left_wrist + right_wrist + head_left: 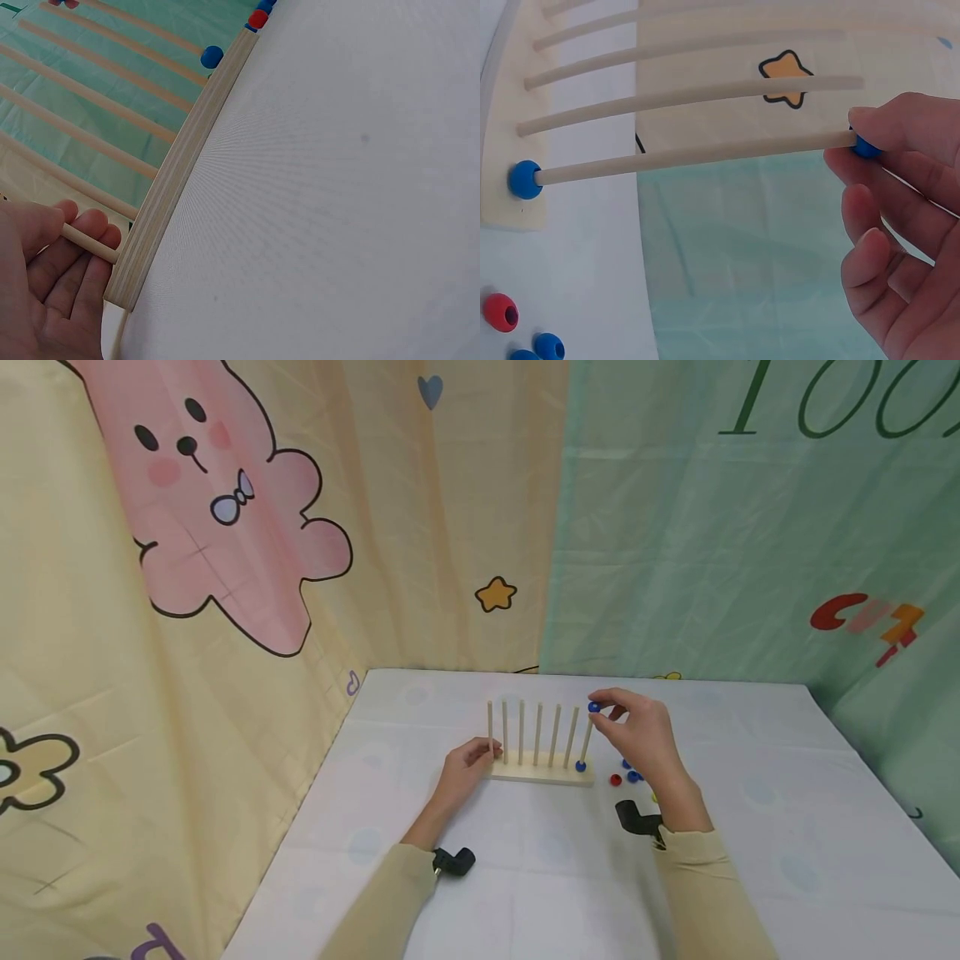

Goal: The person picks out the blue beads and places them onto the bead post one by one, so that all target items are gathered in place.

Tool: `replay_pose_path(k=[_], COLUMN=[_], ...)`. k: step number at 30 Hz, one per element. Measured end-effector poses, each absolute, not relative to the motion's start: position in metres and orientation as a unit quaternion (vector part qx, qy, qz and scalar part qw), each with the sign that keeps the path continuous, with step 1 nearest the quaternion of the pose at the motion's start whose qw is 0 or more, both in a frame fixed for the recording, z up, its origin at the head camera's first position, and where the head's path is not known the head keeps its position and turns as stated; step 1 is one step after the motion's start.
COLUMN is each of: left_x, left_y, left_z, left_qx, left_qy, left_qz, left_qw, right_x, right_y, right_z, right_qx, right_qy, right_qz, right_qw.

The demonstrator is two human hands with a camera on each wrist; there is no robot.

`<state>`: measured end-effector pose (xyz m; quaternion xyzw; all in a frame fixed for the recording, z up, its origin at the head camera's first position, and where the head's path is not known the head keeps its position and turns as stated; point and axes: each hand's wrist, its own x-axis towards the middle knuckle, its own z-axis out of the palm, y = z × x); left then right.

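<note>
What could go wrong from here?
1. The right hand pinches a blue bead at the tip of the rightmost peg; if the hole isn't properly on, the bead could slip and drop.
2. The left hand pinches the leftmost peg, at the far end, so a push on the right might tilt the rack.
3. A red bead lies loose nearby; a bump could send it rolling.

Blue bead (pinched) topping wooden peg.

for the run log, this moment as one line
right hand: holds round blue bead at tip of rightmost slim wooden peg | left hand: pinches leftmost slim wooden peg
</note>
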<state>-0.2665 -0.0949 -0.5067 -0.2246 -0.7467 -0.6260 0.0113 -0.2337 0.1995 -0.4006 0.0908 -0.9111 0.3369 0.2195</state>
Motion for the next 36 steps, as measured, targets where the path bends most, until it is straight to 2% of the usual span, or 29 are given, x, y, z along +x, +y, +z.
replay_pose_path(k=[17,25,36], left_x=[-0.268,-0.286,-0.287], left_y=[-0.095,-0.094,-0.093], left_z=[-0.507,-0.539,-0.543], left_qx=[-0.232,-0.213,-0.198], left_qy=[-0.746,-0.749,-0.756], left_qz=[-0.624,-0.627,-0.623], left_qw=[0.01,0.02,0.033], right_x=[-0.236,-0.236,-0.236], right_y=[0.197,0.197,0.198], right_z=[-0.407,-0.411,-0.418], right_qx=[0.084,0.077,0.077], right_qy=[-0.908,-0.91,-0.911], right_qz=[0.355,0.357,0.358], right_qw=[0.206,0.196,0.188])
